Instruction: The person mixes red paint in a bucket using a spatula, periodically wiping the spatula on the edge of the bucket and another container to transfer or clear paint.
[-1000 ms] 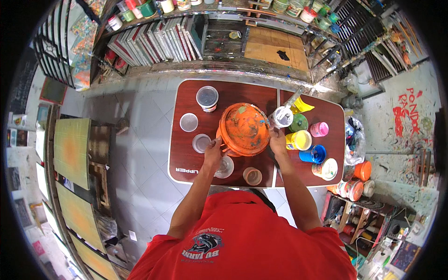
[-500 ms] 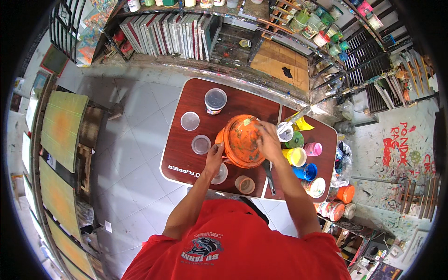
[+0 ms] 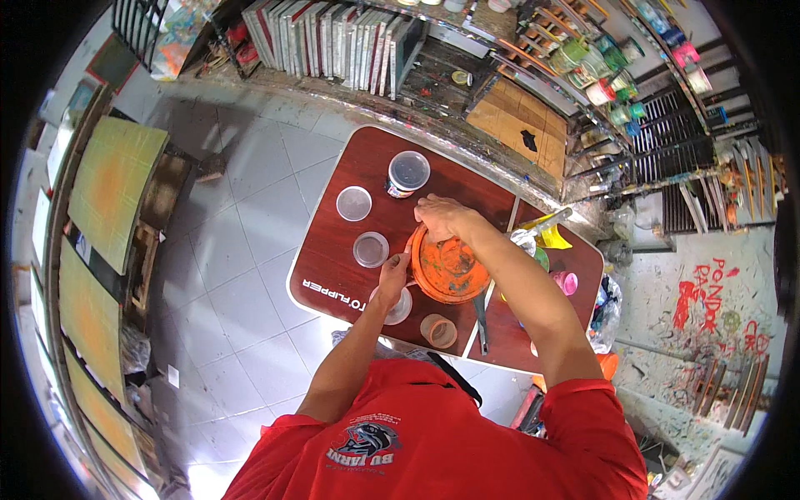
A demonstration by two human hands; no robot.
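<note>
Head view: the left hand point(image 3: 394, 273) holds the orange tub point(image 3: 457, 277) on the brown table point(image 3: 327, 252). The right hand point(image 3: 447, 218) moved from the tub's right side to its far edge; its grip can't be told.

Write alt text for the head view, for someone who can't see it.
A person's left hand is against the left side of an orange tub, the right hand on its far edge. Plastic containers stand on the dark red table, and upright panels line up beyond.
</note>
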